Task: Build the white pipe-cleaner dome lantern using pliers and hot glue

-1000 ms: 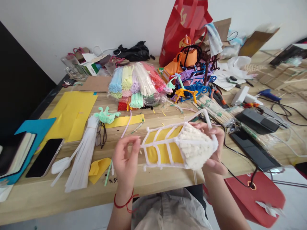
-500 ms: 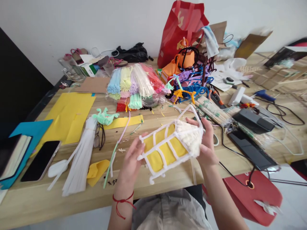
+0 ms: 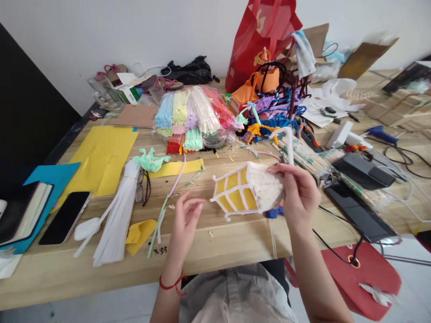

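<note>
On the left I see a smartphone [image 3: 65, 218], then a tied bundle of white strips [image 3: 116, 215]. I have the left hand [image 3: 185, 215] empty, its fingers loosely curled and thumb apart, just beside the yellow-panelled lantern [image 3: 235, 193]. That lies sideways over the near tabletop [image 3: 215, 251], its fluffy white roof pinched by my right hand [image 3: 299, 193]. Farther right, I see pliers [image 3: 308, 137].
</note>
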The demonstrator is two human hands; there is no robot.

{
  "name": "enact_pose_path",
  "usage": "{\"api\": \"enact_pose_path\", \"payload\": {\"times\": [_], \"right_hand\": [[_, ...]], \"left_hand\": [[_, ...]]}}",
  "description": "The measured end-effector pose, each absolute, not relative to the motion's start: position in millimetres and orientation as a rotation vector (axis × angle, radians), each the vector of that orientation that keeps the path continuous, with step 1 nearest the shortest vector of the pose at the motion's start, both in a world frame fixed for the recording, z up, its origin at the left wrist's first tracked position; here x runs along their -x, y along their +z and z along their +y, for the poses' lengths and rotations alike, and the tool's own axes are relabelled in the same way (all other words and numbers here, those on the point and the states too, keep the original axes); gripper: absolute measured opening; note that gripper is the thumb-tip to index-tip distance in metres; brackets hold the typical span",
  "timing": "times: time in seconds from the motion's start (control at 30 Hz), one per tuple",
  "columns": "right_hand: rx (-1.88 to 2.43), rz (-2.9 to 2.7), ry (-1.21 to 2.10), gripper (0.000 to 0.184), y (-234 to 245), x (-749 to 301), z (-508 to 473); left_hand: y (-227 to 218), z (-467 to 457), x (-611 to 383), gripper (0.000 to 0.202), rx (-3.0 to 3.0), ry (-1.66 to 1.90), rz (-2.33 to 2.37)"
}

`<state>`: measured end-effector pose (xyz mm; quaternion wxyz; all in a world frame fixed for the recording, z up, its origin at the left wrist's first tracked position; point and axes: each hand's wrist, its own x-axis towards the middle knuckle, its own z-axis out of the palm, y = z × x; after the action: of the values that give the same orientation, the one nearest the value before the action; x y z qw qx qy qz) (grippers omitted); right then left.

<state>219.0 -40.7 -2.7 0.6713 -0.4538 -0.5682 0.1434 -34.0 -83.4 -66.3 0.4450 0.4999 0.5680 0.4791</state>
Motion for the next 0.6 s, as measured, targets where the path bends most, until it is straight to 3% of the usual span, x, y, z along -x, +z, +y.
{"api": "enact_pose_path", "payload": {"times": [0.1, 0.2, 0.27, 0.4, 0.5, 0.6], "right_hand": [[1.029, -1.284, 0.160, 0.021, 10.5, -216.9, -38.6], [1.015, -1.246, 0.071, 0.021, 16.3, -214.5, -35.0], [0.974, -1.173, 0.065, 0.020, 16.6, -213.5, -30.4], [0.905, -1.014, 0.113, 0.020, 11.3, -214.8, -17.5], [0.887, -0.928, 0.145, 0.020, 4.2, -216.6, -9.8], [0.839, -0.880, 0.155, 0.022, -1.9, -216.5, -6.8]], "left_hand": [[-71.6, -94.2, 50.9, 0.043, -1.667, 0.919, 1.544], [-74.4, -105.1, 46.5, 0.088, -1.984, 0.620, 1.482], [-74.3, -107.2, 33.6, 0.097, -2.077, 0.564, 1.440], [-72.5, -96.2, 1.1, 0.055, -1.902, 0.688, 1.368], [-77.3, -81.0, -24.0, 0.053, -1.414, 0.789, 1.294], [-85.5, -66.2, -48.0, 0.050, -1.285, 0.723, 1.162]]}}
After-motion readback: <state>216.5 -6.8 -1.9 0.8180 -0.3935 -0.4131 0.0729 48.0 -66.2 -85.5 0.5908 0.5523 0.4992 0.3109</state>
